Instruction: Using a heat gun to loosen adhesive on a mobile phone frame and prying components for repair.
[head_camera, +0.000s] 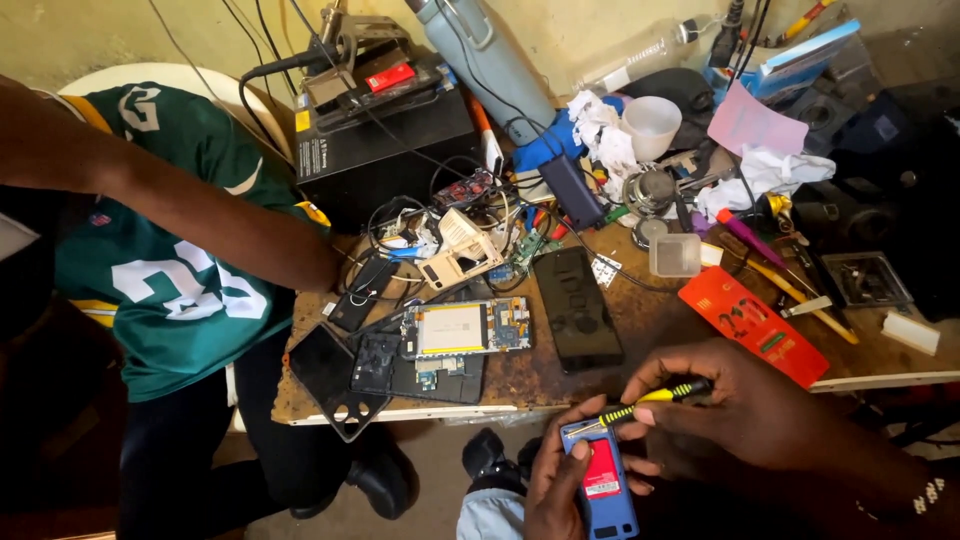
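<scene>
Cluttered wooden table (640, 330) is filling your view, another person leaning alongside. Your left hand (556, 488) is gripping the small blue phone with its red battery (603, 478); your right hand (745, 405) is pinching the yellow-handled screwdriver (640, 406), tip on its top edge. I'd judge a slip could gouge the battery.

A worn wooden table (640, 325) carries an opened phone (467, 330), black phone (577, 307) and red packet (753, 325).

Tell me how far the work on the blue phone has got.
Done: back cover off the blue phone; its red battery shows. In hand: left hand holds it, right hand sets the screwdriver at its top edge. Left: battery in place, frame unopened.
</scene>
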